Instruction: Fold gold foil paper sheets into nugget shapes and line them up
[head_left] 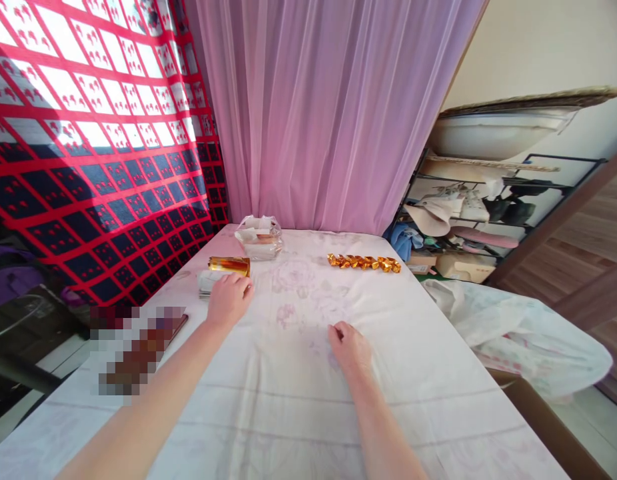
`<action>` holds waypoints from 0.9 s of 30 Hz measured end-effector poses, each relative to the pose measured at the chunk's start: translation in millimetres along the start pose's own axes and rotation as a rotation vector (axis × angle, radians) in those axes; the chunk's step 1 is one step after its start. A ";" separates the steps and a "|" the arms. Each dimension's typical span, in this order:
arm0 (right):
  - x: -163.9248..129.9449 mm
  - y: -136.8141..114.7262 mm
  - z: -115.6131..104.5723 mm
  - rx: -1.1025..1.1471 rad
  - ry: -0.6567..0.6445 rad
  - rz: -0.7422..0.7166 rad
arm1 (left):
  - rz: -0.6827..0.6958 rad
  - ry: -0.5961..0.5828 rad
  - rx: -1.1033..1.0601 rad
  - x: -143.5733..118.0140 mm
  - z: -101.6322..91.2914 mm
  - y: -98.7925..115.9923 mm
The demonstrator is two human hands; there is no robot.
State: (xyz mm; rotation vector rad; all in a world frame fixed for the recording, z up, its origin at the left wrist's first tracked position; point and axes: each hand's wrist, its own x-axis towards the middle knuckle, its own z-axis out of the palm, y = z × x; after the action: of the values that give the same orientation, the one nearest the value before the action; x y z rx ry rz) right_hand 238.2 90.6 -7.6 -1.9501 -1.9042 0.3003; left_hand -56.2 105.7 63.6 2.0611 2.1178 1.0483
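Now, starting at your left: your left hand (228,298) rests knuckles-up at the table's left edge, fingers curled down over a small pale stack (207,283), with the gold roll (229,266) lying just beyond the fingertips. Whether those fingers actually pinch anything you cannot tell from this angle; the palm hides them. Behind the roll stands a clear glass dish (259,243) with something white inside. That is your first risk, as I judge it: the roll is round and lies close to the edge, so a careless nudge could send it rolling off or into the dish.

Moving to the middle, your right hand (349,345) lies on the white tablecloth (298,400), loosely closed and holding nothing that shows. If it drags, the cloth may wrinkle and shift whatever sits on it.

Further right, well apart from both hands, a row of gold-wrapped pieces (364,262) lies in a line; a tugged cloth would scatter it.
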 end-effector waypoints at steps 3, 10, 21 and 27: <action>-0.4 0.4 -0.1 0.010 -0.002 -0.008 | 0.098 -0.011 0.148 20.2 -5.6 0.7; 0.4 2.2 1.4 0.029 -0.005 -0.016 | 0.142 -0.101 0.348 41.0 13.6 -8.8; 0.4 1.2 -1.2 0.064 -0.023 -0.005 | 0.028 -0.247 0.483 43.1 35.4 -22.1; 1.0 1.9 -0.9 0.070 -0.018 -0.013 | 0.048 -0.285 0.546 48.7 35.7 -21.0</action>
State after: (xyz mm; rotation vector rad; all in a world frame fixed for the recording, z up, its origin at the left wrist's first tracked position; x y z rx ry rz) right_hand 240.4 91.4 -7.5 -1.8947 -1.8911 0.3762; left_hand -65.7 166.8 47.5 2.2968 2.3873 0.1488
